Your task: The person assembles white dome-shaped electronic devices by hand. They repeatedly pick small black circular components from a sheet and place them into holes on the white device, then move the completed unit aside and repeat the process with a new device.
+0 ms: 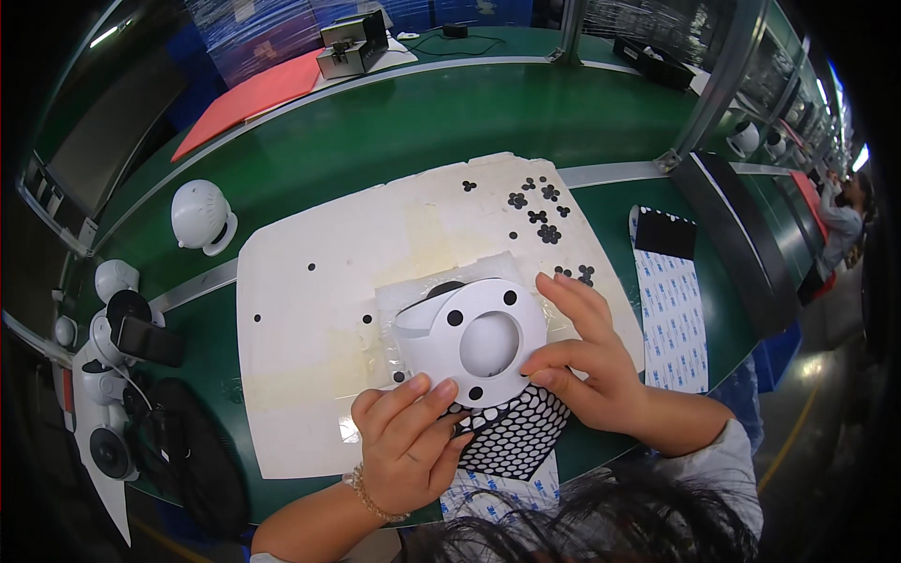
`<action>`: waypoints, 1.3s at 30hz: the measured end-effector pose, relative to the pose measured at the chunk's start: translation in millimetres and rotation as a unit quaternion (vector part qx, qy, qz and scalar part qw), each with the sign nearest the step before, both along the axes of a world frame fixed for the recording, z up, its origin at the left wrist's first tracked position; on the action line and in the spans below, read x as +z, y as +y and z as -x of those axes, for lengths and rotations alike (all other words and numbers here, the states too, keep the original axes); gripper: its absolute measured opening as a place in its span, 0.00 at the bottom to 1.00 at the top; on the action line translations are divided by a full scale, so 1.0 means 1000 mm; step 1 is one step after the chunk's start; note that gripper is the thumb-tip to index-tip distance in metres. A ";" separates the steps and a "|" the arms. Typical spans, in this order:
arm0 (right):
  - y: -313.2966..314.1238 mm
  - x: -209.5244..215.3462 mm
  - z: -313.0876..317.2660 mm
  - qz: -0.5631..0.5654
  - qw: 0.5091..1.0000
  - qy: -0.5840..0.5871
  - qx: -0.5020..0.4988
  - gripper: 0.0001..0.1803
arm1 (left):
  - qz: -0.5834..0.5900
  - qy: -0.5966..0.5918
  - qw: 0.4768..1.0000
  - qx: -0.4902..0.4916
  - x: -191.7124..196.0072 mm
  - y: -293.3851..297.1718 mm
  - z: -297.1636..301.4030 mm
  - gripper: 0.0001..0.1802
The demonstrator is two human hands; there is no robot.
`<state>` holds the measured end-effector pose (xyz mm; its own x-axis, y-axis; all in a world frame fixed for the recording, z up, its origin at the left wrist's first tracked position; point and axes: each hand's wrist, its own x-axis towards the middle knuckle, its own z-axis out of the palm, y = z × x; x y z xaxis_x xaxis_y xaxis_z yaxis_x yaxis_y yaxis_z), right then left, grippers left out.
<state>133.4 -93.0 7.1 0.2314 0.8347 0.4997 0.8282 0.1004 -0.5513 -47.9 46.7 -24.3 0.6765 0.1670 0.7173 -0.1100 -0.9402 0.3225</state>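
Observation:
A white rounded device [427,324] lies on its side, its ring-shaped base [533,319] turned up toward me. Three round black pads [455,318] show on the ring. My left hand [408,446] has its fingertips at the ring's lower left edge, while its thumb and a finger close on a black perforated sheet [514,433] just below. Thumb and index finger of my right hand [591,366] are pinched together at the ring's lower right rim, the other fingers raised. Whatever may be between them is hidden. Bubble wrap [389,305] lies beneath the device.
The worn cream board [310,394] carries scattered black pads and clusters [549,235]. At right are a strip of printed backing [671,319] and a long black bar [727,253]. White devices [202,218] stand at left, near a black pouch [192,441]. A metal box [352,47] sits far back.

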 end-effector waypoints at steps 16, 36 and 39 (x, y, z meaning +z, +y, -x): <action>0.014 0.006 -0.006 0.078 0.792 0.603 0.053 0.17 | 0.054 0.010 0.997 -0.047 0.008 0.001 0.004 0.09; 0.243 -0.025 -0.116 0.263 0.878 -0.383 -0.119 0.12 | 0.141 0.025 0.958 -0.249 -0.008 0.013 0.008 0.13; 0.308 -0.029 -0.039 0.207 0.941 -0.229 0.138 0.19 | 0.144 0.035 0.949 -0.279 -0.015 0.020 0.014 0.13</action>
<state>172.5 215.3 -21.8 -0.1838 0.9765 0.1124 0.9623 0.2021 -0.1821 -62.0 66.6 -39.1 0.7616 -0.0495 0.6462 -0.5339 -0.6132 0.5822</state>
